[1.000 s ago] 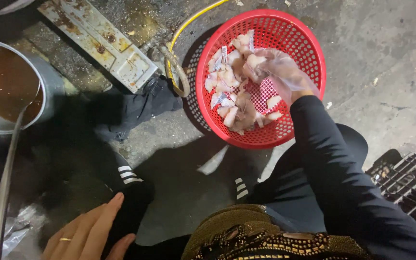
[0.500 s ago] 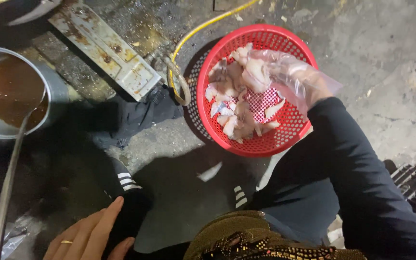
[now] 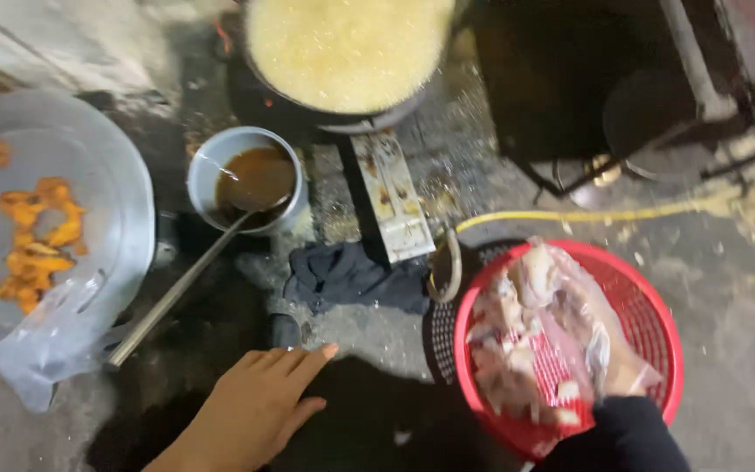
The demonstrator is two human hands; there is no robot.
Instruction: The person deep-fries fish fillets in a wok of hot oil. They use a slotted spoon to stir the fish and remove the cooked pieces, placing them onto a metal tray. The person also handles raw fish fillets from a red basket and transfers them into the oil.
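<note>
My right hand (image 3: 600, 336), in a clear plastic glove, is raised over a red perforated basket (image 3: 653, 306) and is closed on a pale piece of raw meat (image 3: 535, 273). Several more pale meat pieces (image 3: 504, 363) lie in the basket under it. My left hand (image 3: 251, 406) rests flat on my dark knee at the bottom, fingers apart and holding nothing.
A wok of bubbling yellow oil (image 3: 347, 48) sits at the top. A grey pot of brown liquid (image 3: 251, 179) holds a long ladle (image 3: 172, 297). A plastic-lined tray with fried orange pieces (image 3: 37, 232) is at left. A dark cloth (image 3: 351, 275), a metal bracket (image 3: 391, 197) and a yellow hose (image 3: 587, 214) lie on the wet ground.
The view has swung up and left, bringing the oil wok and the fried-food tray into sight. My right hand has lifted a meat piece higher above the basket. My left hand stays on the knee.
</note>
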